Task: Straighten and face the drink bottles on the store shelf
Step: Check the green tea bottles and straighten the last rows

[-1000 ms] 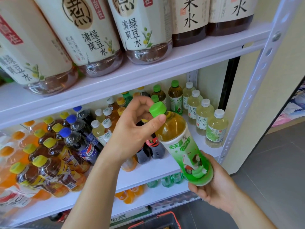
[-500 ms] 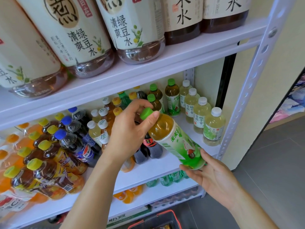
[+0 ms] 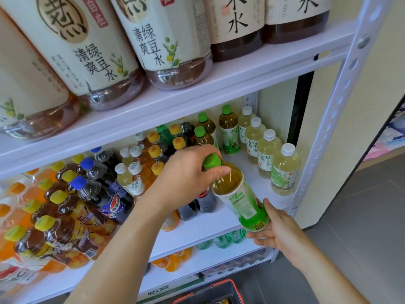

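Note:
A green-capped tea bottle (image 3: 238,194) with a green label hangs tilted over the front of the middle shelf (image 3: 219,224), its printed back label turned to me. My left hand (image 3: 186,178) grips its cap and neck from above. From below, my right hand (image 3: 278,229) cups the base, with the thumb up the bottle's side. Behind it stand matching green-capped bottles (image 3: 228,130) in a row. To its right runs a row of pale white-capped bottles (image 3: 285,170). Dark cola bottles (image 3: 203,200) are partly hidden by my left hand.
Large bottles (image 3: 168,47) line the top shelf just above. Yellow-capped tea bottles (image 3: 54,218) and blue-capped cola bottles (image 3: 105,194) lean crowded at left. The perforated shelf post (image 3: 328,119) rises at right. A red-rimmed basket (image 3: 210,292) sits on the floor below.
Both hands have brought the green tea bottle down and in towards the middle shelf. It has turned, so the back label now faces me instead of the picture side.

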The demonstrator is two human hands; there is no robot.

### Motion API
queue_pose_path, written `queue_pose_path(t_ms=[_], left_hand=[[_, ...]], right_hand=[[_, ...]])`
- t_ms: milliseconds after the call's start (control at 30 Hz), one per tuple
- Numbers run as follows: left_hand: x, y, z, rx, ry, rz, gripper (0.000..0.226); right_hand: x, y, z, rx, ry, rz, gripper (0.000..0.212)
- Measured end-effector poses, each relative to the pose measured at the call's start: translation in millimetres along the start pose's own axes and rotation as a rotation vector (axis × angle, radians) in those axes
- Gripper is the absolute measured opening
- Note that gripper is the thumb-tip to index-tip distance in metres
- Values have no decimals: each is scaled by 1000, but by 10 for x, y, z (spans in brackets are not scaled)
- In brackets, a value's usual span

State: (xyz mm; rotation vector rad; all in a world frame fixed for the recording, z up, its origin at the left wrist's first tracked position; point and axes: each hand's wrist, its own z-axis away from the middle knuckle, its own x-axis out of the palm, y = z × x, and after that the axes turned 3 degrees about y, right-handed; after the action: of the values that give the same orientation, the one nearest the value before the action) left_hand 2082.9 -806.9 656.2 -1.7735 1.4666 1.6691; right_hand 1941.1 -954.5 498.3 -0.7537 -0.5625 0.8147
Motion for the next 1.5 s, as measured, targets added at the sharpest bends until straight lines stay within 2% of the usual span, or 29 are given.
queue_pose_path(t_ms=[67,167,300,433,600,667,767,933,1067,1233,1400,1500], left_hand=[[110,18,-93,45,8,-94,34],[240,-50,-248,55,-22,-261,37],[398,-215,-462,-40,-102,-507,40],[638,-220,-674,-140,-154,-787,34],[667,-332,-878,-220,-179,-879,35],[677,-371,-925,-246,-178,-884,34],[667,-388,-990,-281,-199,-853,33],[553,-376,-1010,-300,-259,-814,35],[516,-371,-995,-337,-254,-784,38],[552,-334,-983,-346,-244,-862,38],[512,-305,-950,-352,-224,-856,43],[490,-227,-771,-235,-56,-807,38]], right_hand=[[-36,-49,-90,-152,71,230,27],[-89,-208,-183,-375,149,511,32],[-50,-604,-272,-619,267,664,33],[136,-1073,-431,-801,300,721,34],[340,-1476,-782,-886,323,850,32],[413,-1612,-943,-903,314,887,40],[529,-1810,-1208,-906,333,967,47],[713,-2020,-1593,-872,359,1141,46],[709,-2055,-1675,-917,374,1125,36],[633,-1855,-1421,-1002,397,1209,22],[496,-1623,-875,-1108,385,988,37],[422,-1487,-470,-1193,383,790,42]])
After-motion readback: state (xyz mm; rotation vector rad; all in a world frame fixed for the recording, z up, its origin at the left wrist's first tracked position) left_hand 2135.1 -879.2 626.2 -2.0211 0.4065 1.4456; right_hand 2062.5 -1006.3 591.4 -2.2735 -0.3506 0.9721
